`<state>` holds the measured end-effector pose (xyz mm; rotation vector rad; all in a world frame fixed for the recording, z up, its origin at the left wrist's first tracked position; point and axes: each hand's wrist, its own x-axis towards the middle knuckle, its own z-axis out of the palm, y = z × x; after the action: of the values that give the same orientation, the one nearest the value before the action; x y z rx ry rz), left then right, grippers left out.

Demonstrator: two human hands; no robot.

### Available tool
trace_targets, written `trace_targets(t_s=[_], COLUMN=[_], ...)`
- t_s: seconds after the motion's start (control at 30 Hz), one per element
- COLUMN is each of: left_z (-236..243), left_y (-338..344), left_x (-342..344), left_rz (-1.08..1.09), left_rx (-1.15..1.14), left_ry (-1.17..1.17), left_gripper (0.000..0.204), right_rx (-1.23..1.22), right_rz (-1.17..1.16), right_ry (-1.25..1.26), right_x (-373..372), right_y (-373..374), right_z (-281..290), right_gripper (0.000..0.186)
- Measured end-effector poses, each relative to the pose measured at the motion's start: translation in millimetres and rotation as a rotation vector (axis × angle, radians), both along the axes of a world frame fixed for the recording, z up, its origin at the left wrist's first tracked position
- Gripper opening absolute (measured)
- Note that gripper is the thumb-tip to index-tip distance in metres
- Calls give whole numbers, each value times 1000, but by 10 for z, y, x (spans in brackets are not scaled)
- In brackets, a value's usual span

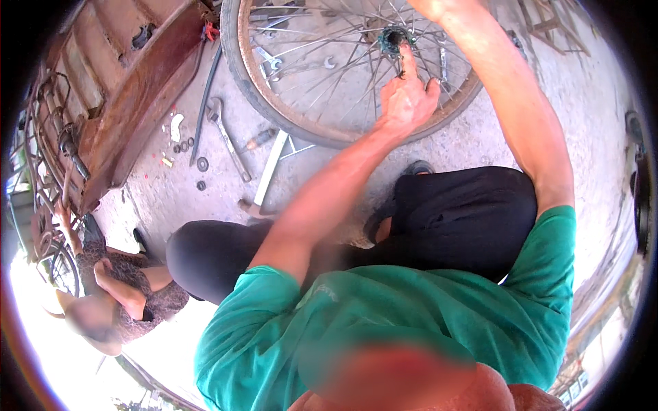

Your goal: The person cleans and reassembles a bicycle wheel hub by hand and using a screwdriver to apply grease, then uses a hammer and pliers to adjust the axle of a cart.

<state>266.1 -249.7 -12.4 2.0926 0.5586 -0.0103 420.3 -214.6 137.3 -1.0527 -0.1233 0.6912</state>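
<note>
A bicycle wheel point(237, 65) with spokes lies at the top. My left hand point(406, 96) reaches over it, index finger stretched into the hub point(391, 41), which is coated in dark grease, thumb apart, other fingers curled. Dark grease smears that finger. My right hand point(428, 9) is at the wheel's far side, partly cut off by the top edge, fingers out of sight. Seen through and around the spokes are small open-end wrenches point(273, 60). An adjustable wrench point(234, 147) and a hammer point(267, 174) lie on the floor beside the wheel.
A rusty metal cart body point(123, 96) stands at the left, with bike parts. Washers point(202, 164), small bits and a dark hose point(204, 103) lie on the floor point(157, 202). Another person point(144, 288) in a patterned top is at the lower left. A wooden frame point(552, 31) is at the top right.
</note>
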Motion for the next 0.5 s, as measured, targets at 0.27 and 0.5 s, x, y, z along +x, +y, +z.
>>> trace_targets(t_s=[0.27,0.5], left_z=[680,752], left_y=[497,1132], left_x=[-159,-130], left_rz=[-383,-580], left_rx=[323,818], left_ry=[130,169], left_gripper=[80,70], right_rx=[33,90], right_rz=[21,33], right_ry=[5,-10], right_x=[115,48], right_y=[3,93], right_z=[-72,-61], right_gripper=[19,19])
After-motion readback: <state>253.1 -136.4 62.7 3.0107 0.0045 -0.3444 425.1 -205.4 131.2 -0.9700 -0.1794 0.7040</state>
